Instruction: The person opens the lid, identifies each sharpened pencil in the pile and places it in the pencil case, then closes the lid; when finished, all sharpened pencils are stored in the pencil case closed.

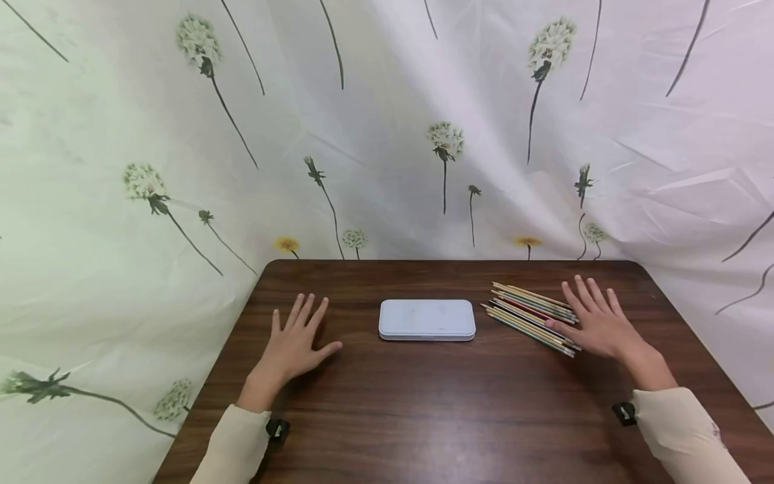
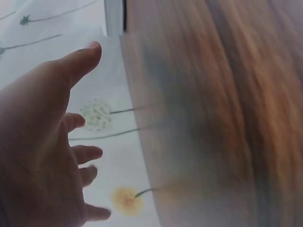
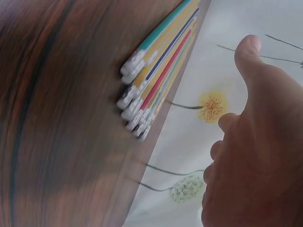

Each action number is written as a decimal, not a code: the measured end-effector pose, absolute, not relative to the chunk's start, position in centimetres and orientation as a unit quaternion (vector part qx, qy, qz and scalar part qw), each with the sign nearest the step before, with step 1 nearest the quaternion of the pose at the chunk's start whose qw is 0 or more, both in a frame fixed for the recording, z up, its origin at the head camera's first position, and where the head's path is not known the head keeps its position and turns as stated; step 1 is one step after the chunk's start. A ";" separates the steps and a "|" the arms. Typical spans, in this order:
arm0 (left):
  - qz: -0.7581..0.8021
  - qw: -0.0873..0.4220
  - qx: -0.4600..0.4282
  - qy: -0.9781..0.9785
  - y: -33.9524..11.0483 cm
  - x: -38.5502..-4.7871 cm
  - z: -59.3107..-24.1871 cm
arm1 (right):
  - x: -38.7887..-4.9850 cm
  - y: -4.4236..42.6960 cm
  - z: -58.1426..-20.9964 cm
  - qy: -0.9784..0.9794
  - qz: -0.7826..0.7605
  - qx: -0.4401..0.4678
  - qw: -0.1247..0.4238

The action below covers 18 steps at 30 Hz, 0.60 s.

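Observation:
A white closed case (image 1: 426,318) lies at the middle of the table. To its right several pencils (image 1: 532,314) lie side by side, slanting, with white ends (image 3: 134,66) toward the right. My right hand (image 1: 598,324) is spread with straight fingers at those ends, its thumb over them in the head view; in the right wrist view the hand (image 3: 260,142) appears above the table, holding nothing. To the left of the case, my left hand (image 1: 293,346) is spread and empty; the left wrist view shows this hand (image 2: 47,132) with its thumb extended. The case's edge (image 2: 114,16) appears at the top there.
The dark wooden table (image 1: 417,410) has rounded back corners. Behind it and at both sides hangs a white cloth (image 1: 387,168) with printed dandelions. Black straps or devices are at both wrists, beside the light sleeves (image 1: 236,444).

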<state>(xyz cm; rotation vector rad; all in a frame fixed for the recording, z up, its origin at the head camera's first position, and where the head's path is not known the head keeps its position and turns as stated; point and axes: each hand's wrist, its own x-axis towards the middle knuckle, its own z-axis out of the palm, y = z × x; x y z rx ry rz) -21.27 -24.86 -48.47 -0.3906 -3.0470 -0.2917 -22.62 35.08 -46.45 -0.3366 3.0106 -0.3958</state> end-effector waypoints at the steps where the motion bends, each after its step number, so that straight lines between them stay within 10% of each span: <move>1: -0.093 0.032 -0.131 -0.986 -24.6 -21.2 -48.2 | -22.6 34.8 -46.3 0.984 -0.133 -0.114 0.038; 11: -0.110 0.140 -0.200 -0.963 -20.9 -21.2 -46.8 | -22.9 29.9 -44.9 0.976 -0.175 -0.129 -0.020; 18: -0.141 0.123 -0.203 -0.961 -17.2 -21.8 -46.5 | -23.6 25.6 -45.1 0.966 -0.193 -0.162 -0.056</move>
